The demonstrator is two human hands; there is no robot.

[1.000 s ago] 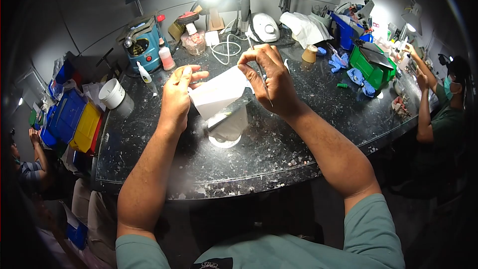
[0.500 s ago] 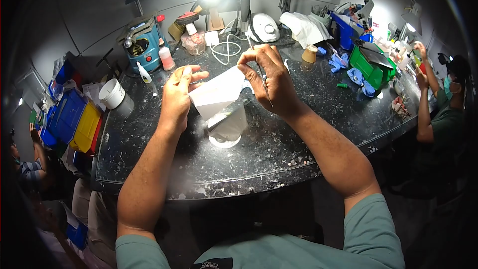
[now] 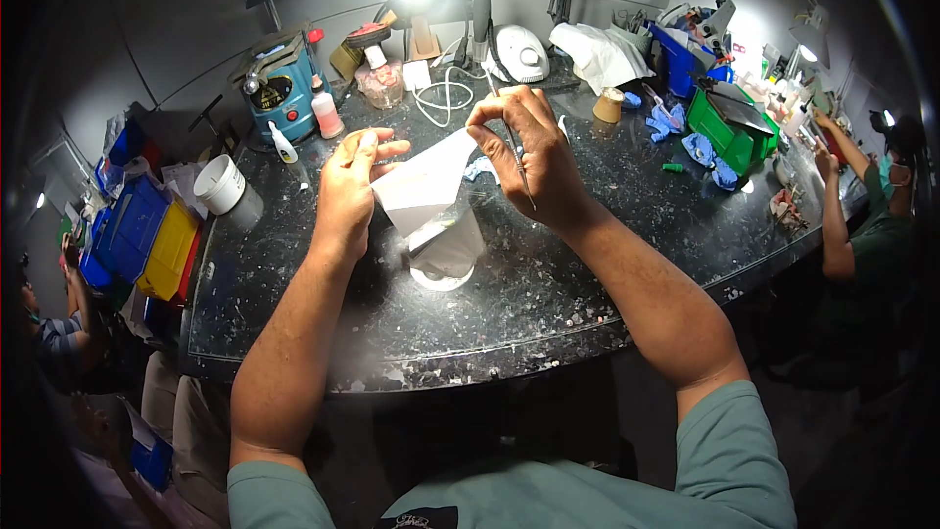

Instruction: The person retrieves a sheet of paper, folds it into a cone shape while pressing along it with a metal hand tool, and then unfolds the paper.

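Observation:
A white sheet (image 3: 423, 181), bent and brightly lit, spans the space between my two hands above the dark bench. My left hand (image 3: 351, 186) pinches its left edge with thumb and fingers. The sheet's upper right corner lies at the fingertips of my right hand (image 3: 529, 152), which also holds a thin metal tool (image 3: 516, 159) pointing down. Below the sheet, a greyish, partly see-through piece (image 3: 448, 250) stands over a round white base (image 3: 443, 279). Part of a blue-white crumpled item (image 3: 481, 169) shows behind the sheet.
On the bench (image 3: 392, 333) are a white tub (image 3: 219, 185), a blue machine (image 3: 286, 93), a pink bottle (image 3: 326, 113), a white device (image 3: 519, 53), a green bin (image 3: 729, 132) and blue gloves (image 3: 707, 159). Co-workers sit at the left and at the right (image 3: 881, 235).
The sheet's right edge has curved inward, showing more of the blue-white item behind it. My hands have hardly moved. The right co-worker's hands have shifted.

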